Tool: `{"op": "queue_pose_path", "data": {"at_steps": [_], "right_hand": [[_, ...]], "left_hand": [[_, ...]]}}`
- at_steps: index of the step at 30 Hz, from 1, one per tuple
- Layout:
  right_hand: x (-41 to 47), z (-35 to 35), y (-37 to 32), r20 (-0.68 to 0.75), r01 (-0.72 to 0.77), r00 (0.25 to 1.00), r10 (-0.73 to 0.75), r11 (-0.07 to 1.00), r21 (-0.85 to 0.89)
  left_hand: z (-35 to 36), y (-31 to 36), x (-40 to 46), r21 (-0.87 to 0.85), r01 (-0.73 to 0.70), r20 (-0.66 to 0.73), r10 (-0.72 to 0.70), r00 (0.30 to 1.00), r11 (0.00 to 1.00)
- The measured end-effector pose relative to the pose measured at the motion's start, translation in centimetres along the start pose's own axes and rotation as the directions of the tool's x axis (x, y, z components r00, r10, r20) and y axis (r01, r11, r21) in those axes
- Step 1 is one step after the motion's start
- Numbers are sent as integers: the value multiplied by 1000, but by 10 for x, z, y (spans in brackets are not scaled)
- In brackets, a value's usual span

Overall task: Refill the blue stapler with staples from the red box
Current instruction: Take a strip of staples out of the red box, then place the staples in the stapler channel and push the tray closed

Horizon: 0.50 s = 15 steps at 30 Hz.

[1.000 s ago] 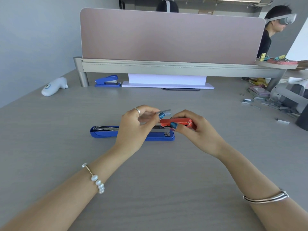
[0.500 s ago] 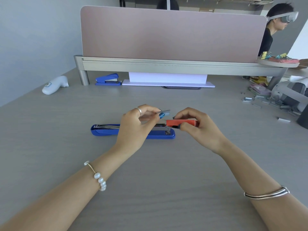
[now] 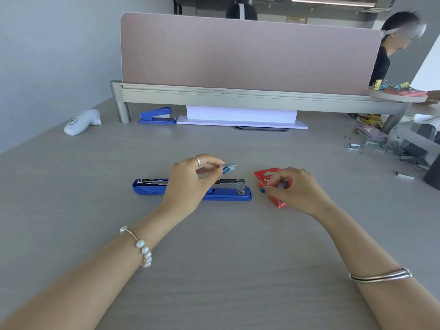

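Observation:
The blue stapler lies flat and opened out on the grey desk, its metal staple channel facing up. My left hand hovers just above its middle, pinching a short silver strip of staples between thumb and fingers. To the right of the stapler's front end, my right hand grips the red staple box, which rests tilted on the desk with its open flap pointing away from me.
A second blue stapler sits at the back by the divider leg, with a white device to its left. Loose staple strips litter the right side. Another person works beyond the pink divider.
My right hand has carried the red box away from the stapler's tip to the right and lowered it to the desk. My left hand keeps the staple strip in nearly the same place.

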State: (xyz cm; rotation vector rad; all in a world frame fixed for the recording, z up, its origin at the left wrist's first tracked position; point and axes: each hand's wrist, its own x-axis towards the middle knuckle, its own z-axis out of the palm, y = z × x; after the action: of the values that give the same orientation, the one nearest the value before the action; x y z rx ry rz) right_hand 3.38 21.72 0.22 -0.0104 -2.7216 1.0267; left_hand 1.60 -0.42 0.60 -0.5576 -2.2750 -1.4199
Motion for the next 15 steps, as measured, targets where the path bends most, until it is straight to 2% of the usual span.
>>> {"op": "queue_pose_path", "data": {"at_steps": [3, 5, 6, 9, 12, 15], "right_hand": [[-4, -3, -8, -76, -5, 997, 8, 999, 41], [-6, -3, -15, -158, 70, 986, -61, 996, 55], [-7, -1, -19, -162, 105, 983, -85, 988, 117], [-6, 10, -32, -68, 138, 990, -123, 944, 300], [-3, 24, -36, -32, 179, 983, -179, 929, 324], [-4, 29, -37, 8, 146, 987, -162, 908, 393]], "left_hand": [[0, 0, 0, 11, -14, 10, 14, 1000, 1000], [0, 0, -1, 14, -21, 19, 21, 1000, 1000], [1, 0, -1, 13, -24, 24, 24, 999, 1000], [3, 1, -2, 5, -27, 49, 27, 998, 1000], [4, 3, -3, -13, -31, 74, 32, 997, 999], [4, 5, -4, -24, -45, 97, 47, 994, 999]]}}
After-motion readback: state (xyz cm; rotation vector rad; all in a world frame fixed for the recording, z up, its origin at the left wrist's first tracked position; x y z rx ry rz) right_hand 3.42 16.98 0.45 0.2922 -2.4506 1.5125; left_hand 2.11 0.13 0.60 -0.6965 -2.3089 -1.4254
